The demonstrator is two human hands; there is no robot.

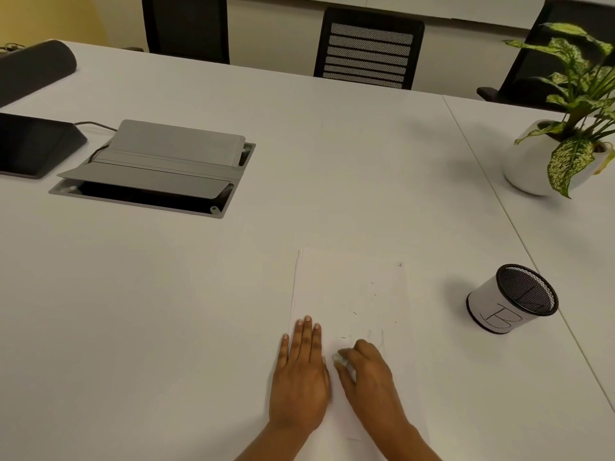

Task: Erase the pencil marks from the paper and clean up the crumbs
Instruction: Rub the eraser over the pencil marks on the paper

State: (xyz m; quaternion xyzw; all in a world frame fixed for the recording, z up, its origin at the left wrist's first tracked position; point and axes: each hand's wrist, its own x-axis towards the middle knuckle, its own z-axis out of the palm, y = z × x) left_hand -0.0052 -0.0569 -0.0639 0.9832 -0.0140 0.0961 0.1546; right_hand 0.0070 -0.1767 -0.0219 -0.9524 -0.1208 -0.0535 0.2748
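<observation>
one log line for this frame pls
left hand: flat, pinning paper | right hand: gripping eraser on paper | crumbs: present

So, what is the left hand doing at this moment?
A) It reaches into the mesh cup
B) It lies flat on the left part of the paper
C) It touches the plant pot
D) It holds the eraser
B: the left hand lies flat with straight fingers on the paper, while the right hand pinches the white eraser.

Hands (301,377) on paper (352,294) — eraser (340,360) pinched
</observation>
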